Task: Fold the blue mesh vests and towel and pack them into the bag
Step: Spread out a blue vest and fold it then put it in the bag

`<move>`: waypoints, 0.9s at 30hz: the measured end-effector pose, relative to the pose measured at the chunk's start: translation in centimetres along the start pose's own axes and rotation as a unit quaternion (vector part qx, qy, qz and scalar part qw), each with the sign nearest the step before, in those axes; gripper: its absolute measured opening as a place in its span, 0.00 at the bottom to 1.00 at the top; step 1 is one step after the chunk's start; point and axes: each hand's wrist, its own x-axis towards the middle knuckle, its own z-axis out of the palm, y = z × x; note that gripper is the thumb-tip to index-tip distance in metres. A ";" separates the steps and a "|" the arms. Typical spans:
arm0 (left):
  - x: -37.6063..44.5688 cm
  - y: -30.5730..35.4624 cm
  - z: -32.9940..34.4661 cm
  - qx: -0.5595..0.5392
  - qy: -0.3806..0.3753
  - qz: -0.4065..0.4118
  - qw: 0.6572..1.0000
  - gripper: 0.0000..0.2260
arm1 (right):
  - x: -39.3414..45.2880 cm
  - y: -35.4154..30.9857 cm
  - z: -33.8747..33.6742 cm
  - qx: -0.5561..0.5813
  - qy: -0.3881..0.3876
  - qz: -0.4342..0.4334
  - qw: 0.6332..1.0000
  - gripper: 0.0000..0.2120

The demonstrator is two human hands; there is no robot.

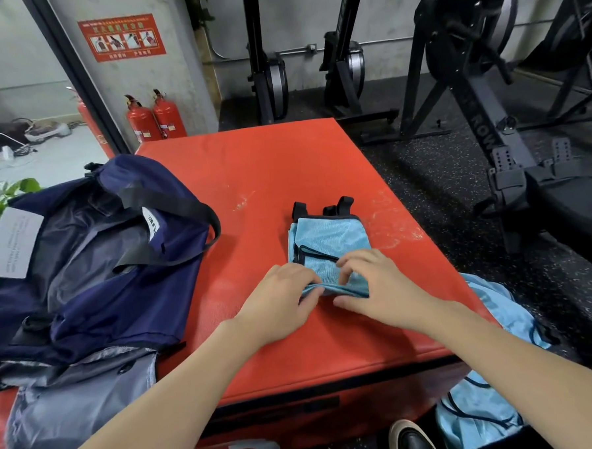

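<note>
Both hands grip the near edge of a folded blue mesh vest [328, 243] on the red bench [271, 164]: left hand [284, 298] and right hand [373, 282] fingers curled on the fabric (black straps point away). Navy bag [118, 268] lies open to the left.

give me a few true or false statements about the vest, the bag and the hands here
1. Both hands hold the near edge of the folded blue vest. True: left hand, right hand.
2. The navy bag lies to the right of the vest. False: it lies to the left.
3. The vest rests on the red mat. True.
4. The vest is already inside the bag. False: it lies on the mat.
5. More blue vests lie on the floor at the right. True.
</note>
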 end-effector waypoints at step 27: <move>2.3 -0.1 0.7 0.110 0.060 -0.193 0.973 0.03 | 3.7 3.0 -1.6 0.077 0.104 0.224 0.966 0.09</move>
